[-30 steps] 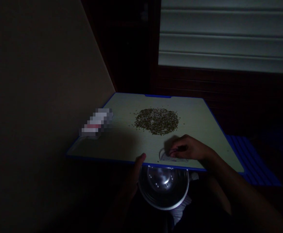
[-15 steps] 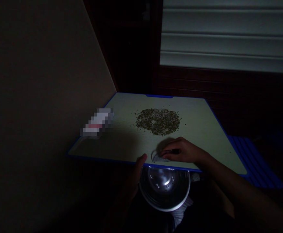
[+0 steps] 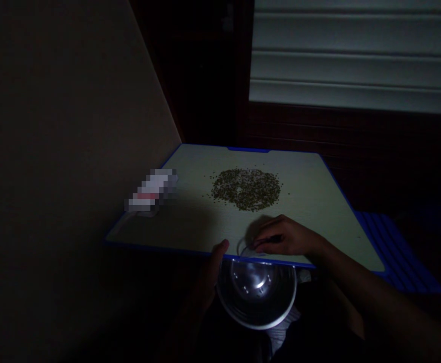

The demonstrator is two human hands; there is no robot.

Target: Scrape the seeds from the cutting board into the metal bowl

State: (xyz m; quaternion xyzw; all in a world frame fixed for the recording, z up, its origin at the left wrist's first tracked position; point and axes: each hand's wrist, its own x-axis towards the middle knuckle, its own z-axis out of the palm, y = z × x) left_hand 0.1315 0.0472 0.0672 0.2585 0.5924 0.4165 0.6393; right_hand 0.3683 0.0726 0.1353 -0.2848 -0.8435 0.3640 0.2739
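Note:
My right hand is closed around a small clear item with a curved rim, perhaps a plastic cup or lid, at the near edge of a pale, blue-rimmed tabletop. Its exact kind is hard to make out in the dim light. My left hand is closed on the same edge, thumb on top, its other fingers hidden below. Just under the edge, between my arms, sits a shiny metal bowl with a few small specks inside. Beyond my right hand, small greenish-brown grains lie in a loose round patch.
A blurred white packet with a red patch lies at the tabletop's left side. A plain wall panel rises on the left. Blue slats show at the right, and a pale ribbed shutter stands behind.
My right hand has shifted slightly right, and the clear item now reaches the near rim above the bowl. The left hand, the bowl and the grain patch look the same.

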